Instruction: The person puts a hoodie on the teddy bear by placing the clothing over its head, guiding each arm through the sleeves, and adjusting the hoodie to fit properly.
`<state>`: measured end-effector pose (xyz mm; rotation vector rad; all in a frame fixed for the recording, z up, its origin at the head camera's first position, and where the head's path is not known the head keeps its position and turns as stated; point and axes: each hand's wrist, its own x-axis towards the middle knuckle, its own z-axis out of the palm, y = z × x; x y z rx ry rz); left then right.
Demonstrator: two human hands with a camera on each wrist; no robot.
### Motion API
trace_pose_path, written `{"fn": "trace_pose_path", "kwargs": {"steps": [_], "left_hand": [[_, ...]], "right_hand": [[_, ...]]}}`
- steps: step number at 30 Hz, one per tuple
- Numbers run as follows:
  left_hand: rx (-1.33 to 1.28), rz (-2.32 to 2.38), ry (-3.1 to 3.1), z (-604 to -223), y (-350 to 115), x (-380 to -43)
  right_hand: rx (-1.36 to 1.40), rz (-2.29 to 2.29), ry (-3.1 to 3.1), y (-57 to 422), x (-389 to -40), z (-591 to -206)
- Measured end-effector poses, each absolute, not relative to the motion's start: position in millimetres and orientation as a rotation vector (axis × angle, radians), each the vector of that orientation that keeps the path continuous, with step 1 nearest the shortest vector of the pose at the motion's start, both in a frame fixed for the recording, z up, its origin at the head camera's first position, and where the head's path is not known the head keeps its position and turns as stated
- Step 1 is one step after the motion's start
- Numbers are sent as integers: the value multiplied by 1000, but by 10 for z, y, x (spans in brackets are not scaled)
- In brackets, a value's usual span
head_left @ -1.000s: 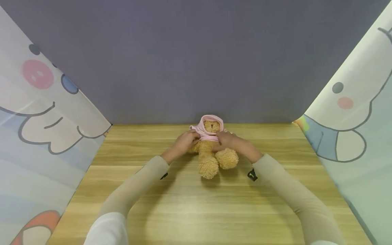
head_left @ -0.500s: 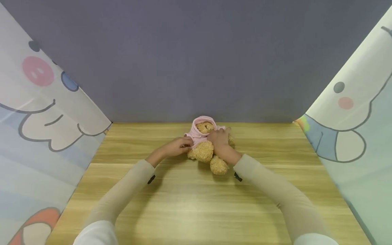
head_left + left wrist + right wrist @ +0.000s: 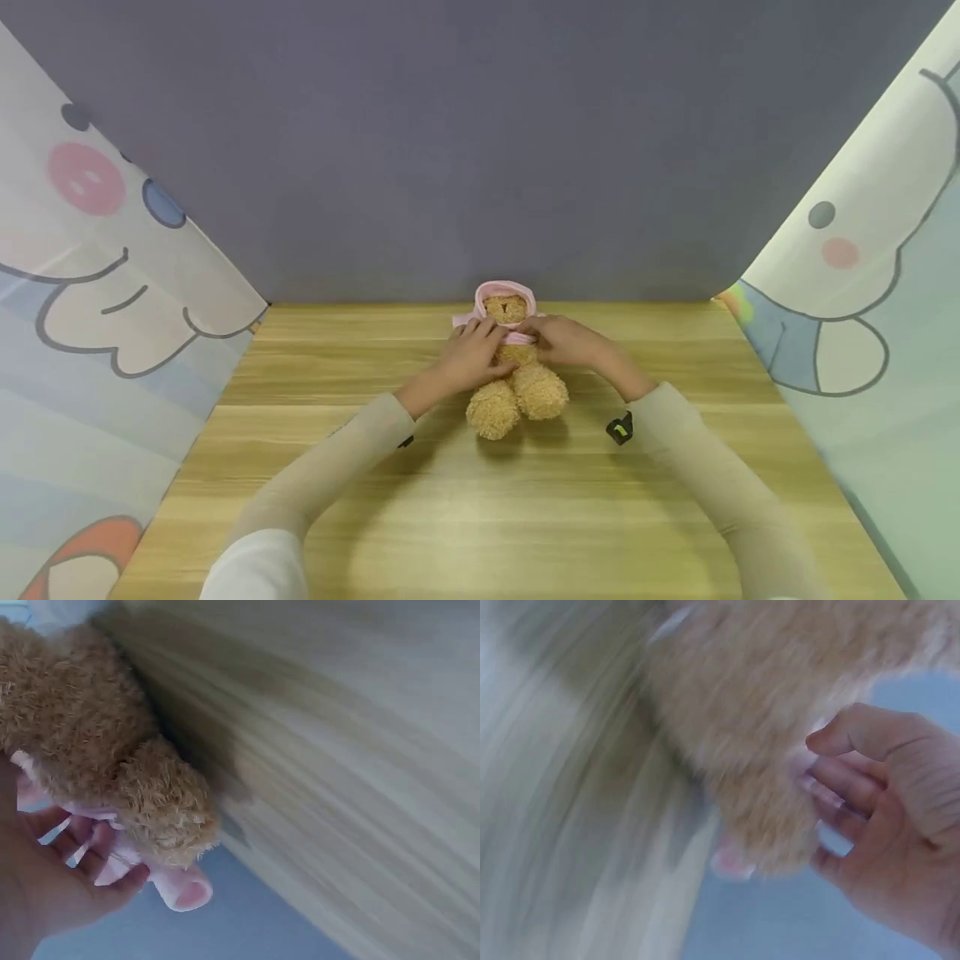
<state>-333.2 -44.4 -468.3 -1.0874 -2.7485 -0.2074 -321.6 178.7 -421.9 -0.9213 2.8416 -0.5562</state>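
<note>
A curly tan teddy bear (image 3: 542, 392) lies on its back, feet toward me, its face framed by the hood of a pink hoodie (image 3: 516, 338). My left hand (image 3: 471, 357) rests over the hoodie and belly on the bear's left-hand side, fingers spread. In the left wrist view, its loosely bent fingers touch the pink cloth beside the fur (image 3: 82, 712). On the other side, my right hand (image 3: 573, 342) pinches the hoodie near its hem. The right wrist view is blurred, with thumb and fingertips close together at the cloth (image 3: 802, 761). Both arms of the bear are mostly hidden.
The bear lies near the back edge of a wood-grain table (image 3: 465, 517). A dark grey panel (image 3: 480, 150) rises right behind it. Cartoon-printed curtains (image 3: 90, 275) border both sides. A small black strap piece (image 3: 620, 427) hangs under my right wrist.
The bear tilts to one side at half a second ago and is straight again now, its feet toward me. My left hand has moved right, onto its front; my right hand has shifted outward.
</note>
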Motion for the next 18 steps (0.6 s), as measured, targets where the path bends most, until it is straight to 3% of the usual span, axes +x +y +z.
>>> {"fn": "trace_pose_path", "kwargs": {"steps": [9,18], "left_hand": [[-1185,-416,-2878,-4561,-501,-3457],[-1168,-325,-2812,-4632,-351,-3364]], "right_hand": [[-1143,-627,2836,1961,-3344,-4473],[-1098,-349,3194,1963,-3320,-4732]]}}
